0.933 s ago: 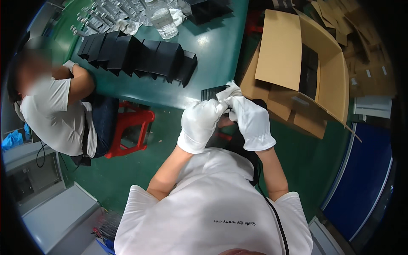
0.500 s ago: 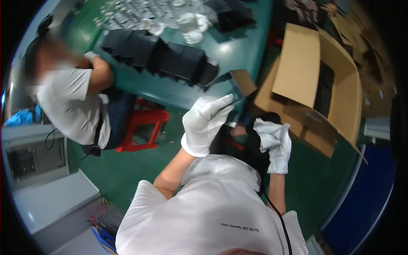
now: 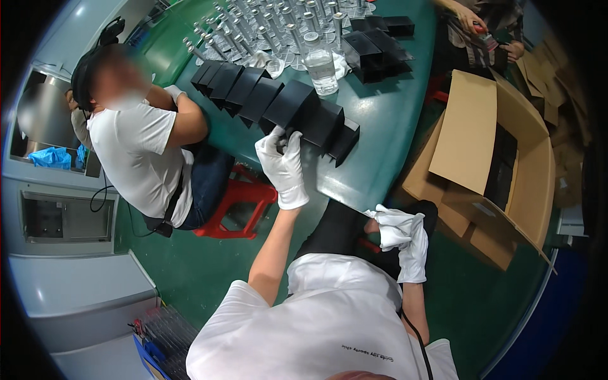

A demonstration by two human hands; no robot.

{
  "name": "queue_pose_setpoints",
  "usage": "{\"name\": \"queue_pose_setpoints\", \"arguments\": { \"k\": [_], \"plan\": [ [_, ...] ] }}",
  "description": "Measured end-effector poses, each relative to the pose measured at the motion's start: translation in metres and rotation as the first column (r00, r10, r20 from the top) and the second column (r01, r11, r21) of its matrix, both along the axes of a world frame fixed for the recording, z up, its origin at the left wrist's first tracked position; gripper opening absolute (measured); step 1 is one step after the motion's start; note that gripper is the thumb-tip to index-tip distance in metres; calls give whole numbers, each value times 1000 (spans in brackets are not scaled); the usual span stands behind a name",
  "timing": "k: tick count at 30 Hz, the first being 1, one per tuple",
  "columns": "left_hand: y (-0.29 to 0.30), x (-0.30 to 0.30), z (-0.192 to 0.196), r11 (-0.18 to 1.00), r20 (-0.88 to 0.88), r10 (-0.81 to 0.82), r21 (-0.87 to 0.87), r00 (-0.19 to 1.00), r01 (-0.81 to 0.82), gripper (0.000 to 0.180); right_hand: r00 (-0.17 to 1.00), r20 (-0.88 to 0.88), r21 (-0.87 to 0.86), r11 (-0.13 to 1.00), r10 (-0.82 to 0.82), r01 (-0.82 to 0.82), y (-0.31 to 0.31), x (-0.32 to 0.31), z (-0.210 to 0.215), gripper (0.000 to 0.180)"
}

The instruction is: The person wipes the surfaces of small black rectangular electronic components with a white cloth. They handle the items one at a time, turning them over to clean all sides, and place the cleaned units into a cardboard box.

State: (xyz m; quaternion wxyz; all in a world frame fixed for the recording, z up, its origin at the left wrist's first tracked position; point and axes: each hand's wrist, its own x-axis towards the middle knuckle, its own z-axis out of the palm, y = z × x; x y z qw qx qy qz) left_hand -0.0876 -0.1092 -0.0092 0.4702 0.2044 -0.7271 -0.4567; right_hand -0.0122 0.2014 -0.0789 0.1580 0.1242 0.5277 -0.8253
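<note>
My left hand (image 3: 283, 168), in a white glove, reaches the near side of a row of black boxes (image 3: 244, 92) on the green table. Its thumb and fingers are closed at the lower edge of a black box (image 3: 292, 104) in the middle of that row. The grip itself is partly hidden by the glove. My right hand (image 3: 413, 256), also gloved in white, is closed around a crumpled white cloth (image 3: 396, 227) near my lap, just off the table's edge. A smaller black box (image 3: 344, 142) ends the row on the right.
Behind the row stand a clear bottle of liquid (image 3: 322, 66) and several metal posts (image 3: 266, 38) on round bases. More black boxes (image 3: 373, 54) lie farther right. An open cardboard carton (image 3: 462, 130) stands right of the table. A co-worker (image 3: 136, 126) sits at left on a red stool (image 3: 244, 206).
My left hand has moved forward to the row; the open black box it held away from the row now appears to be among the others. The view has shifted; my right hand keeps the cloth.
</note>
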Motion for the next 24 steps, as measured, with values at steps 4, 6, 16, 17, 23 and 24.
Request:
{"name": "queue_pose_setpoints", "arguments": {
  "k": [4, 6, 16, 17, 23, 24],
  "plan": [
    [20, 16, 11, 997, 10, 77, -33, 997, -77, 35, 994, -56, 141, 986, 92, -83, -3, 0, 27, 68],
    [36, 33, 17, 985, 4, 71, -156, 997, -69, 30, 982, -102, 83, 985, 160, -152, -2, -2, 27, 58],
    [133, -116, 36, 279, -351, -600, 750, 719, 599, 47, 975, -194, 314, 948, 110, -44, 6, 4, -9, 47],
    [133, -145, 34, 186, -405, -546, 795, 734, 577, 47, 950, -268, 417, 908, 162, -37, 10, 5, -11, 45],
    [105, -272, 6, -302, -534, -252, 835, 807, 459, 50, 795, -307, 867, 498, 523, 8, 20, 7, 10, 23],
    [92, -278, -2, -253, -531, -232, 842, 815, 477, 51, 781, -229, 890, 450, 582, -74, 16, 2, 38, 21]
  ]
}}
